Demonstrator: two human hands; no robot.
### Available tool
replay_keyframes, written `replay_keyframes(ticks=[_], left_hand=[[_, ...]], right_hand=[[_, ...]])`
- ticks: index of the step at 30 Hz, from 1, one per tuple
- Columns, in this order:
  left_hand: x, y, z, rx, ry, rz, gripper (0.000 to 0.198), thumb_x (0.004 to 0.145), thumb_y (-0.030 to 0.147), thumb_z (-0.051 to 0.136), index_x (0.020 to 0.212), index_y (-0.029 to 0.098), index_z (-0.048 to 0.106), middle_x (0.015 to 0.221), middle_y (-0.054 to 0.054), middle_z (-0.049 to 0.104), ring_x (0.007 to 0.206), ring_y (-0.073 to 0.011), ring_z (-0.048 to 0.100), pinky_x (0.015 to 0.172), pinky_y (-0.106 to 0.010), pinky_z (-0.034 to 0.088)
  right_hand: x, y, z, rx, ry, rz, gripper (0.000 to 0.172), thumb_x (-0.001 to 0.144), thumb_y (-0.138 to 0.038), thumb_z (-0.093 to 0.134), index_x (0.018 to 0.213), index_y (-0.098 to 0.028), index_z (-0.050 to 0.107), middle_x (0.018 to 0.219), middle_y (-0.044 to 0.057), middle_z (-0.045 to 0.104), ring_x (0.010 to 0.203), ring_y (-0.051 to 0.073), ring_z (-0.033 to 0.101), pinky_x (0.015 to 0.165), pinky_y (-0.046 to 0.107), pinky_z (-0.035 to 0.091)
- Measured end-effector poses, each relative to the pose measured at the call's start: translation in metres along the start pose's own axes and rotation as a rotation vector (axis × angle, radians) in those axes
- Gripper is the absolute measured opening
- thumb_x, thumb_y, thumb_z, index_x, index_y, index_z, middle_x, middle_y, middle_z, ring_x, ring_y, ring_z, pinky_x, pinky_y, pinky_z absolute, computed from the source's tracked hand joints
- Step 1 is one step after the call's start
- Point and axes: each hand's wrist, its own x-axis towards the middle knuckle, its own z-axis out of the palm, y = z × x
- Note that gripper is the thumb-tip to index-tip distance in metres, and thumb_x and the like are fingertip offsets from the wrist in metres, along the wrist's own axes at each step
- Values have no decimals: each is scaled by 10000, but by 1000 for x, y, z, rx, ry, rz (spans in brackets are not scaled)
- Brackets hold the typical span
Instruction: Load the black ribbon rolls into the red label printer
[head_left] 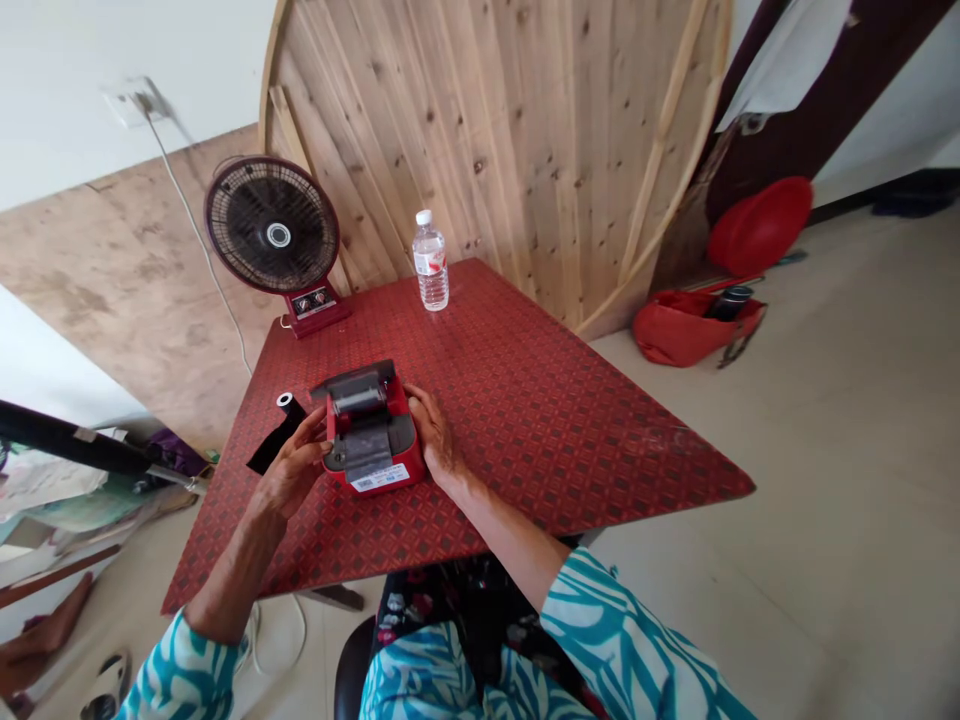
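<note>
Spreading beneath your work, a patterned red table (562, 420) is filling the scene from six o'clock to twelve. A fan (278, 235) is standing on it at eleven o'clock from the work. On the table's near part, the red machine (401, 432) is sitting before you, its dark lid (352, 378) gaping at the twelve o'clock side. A clear, white-capped bottle (431, 262) is standing upright at one o'clock. Your hands are holding the machine between them: the left hand (295, 465) is bending its fingers along the nine o'clock side, the right hand (435, 432) is cupping three o'clock. A dark film (367, 447) is draping over the machine's front, toward six o'clock. A loose black roll (281, 435) with a pale end is lying just beside your left hand, between nine and ten. The work is seemingly standing midway: the opening is done and the film is lying across, while the lid is not yet closing. Whether the loose roll is spent, the view is not showing.
</note>
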Motion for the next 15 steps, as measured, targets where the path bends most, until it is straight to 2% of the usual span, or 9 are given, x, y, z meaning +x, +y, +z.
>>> replay_keyframes(ticks=[4,12,15], left_hand=[[0,-2,-1,22,-13,1,650,675,318,706,1305,235,569,1188,-103,680,986,-276,679,762,-351,558],[-3,1,0,95,-11,26,619,688,352,699,1283,222,583,1154,-100,695,979,-272,685,787,-363,557],[-6,10,-1,208,86,109,634,654,378,754,1248,214,607,1186,-110,679,1045,-277,659,830,-364,545]], right_hand=[[-1,-2,-1,-7,2,-10,419,911,-508,444,1213,-270,609,1287,55,606,1235,217,520,1090,394,367],[4,2,1,-37,-5,-67,430,906,-537,432,1179,-270,631,1232,54,626,1215,218,527,1089,392,370],[6,4,3,-35,13,-102,433,905,-544,423,1152,-265,644,1190,60,637,1184,221,542,1077,391,380]])
